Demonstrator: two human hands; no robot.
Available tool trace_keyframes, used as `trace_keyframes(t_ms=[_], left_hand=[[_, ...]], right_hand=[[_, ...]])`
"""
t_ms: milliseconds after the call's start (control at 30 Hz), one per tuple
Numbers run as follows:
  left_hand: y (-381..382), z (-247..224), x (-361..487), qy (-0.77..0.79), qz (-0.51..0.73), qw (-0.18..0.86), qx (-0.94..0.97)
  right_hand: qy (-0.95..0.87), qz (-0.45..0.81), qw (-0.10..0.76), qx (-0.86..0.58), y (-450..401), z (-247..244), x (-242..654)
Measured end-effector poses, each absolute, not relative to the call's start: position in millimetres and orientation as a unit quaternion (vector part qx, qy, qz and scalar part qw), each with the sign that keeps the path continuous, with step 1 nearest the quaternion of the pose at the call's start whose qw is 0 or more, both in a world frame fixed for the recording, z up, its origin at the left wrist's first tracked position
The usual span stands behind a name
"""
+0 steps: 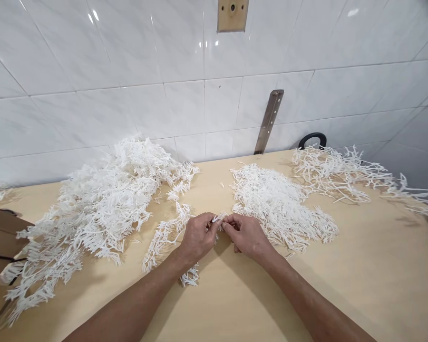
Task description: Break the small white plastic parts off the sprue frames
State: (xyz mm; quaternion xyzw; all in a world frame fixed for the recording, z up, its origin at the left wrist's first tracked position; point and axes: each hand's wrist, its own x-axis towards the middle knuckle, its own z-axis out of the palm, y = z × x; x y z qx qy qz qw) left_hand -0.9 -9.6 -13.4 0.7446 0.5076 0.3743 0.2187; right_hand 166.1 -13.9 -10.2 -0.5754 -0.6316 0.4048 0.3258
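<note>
Near the middle of the table, my left hand [199, 236] and my right hand [247, 236] meet fingertip to fingertip. Both pinch a small white branching plastic sprig [217, 220], mostly hidden by the fingers. A longer white branched strand [160, 241] lies beside my left hand and runs partly under that wrist. Just beyond my right hand spreads a flat heap of small white sprigs [278, 204]. To the left rises a larger tangled pile of white branched strands [107, 204].
Thinner, barer white stems [335, 173] lie at the back right, near a black ring-shaped object [312, 135]. A metal strip [269, 122] leans on the white tiled wall [185, 104]. A cardboard box [3, 232] stands at the left edge of the wooden table [385, 275].
</note>
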Motion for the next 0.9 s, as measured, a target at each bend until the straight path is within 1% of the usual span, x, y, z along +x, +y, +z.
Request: trace_keyframes(t_ms=[200, 433, 567, 733, 900], left_hand=[[-10, -10, 0, 0.497, 0.383, 0.287, 0.723], [-10, -10, 1, 0.517, 0.397, 0.296, 0.698], [-10, -11, 1, 0.536, 0.382, 0.266, 0.704], [-9, -16, -1, 0.514, 0.361, 0.192, 0.754], [-9, -23, -2, 0.515, 0.351, 0.171, 0.763]], right_hand=[[-0.62, 0.396, 0.334, -0.589, -14, -7, 164], [-0.627, 0.372, 0.345, -0.591, -16, -9, 162], [-0.624, 0.373, 0.344, -0.595, -16, -8, 161], [-0.619, 0.383, 0.342, -0.595, -16, -6, 160], [-0.626, 0.386, 0.334, -0.59, -16, -10, 161]])
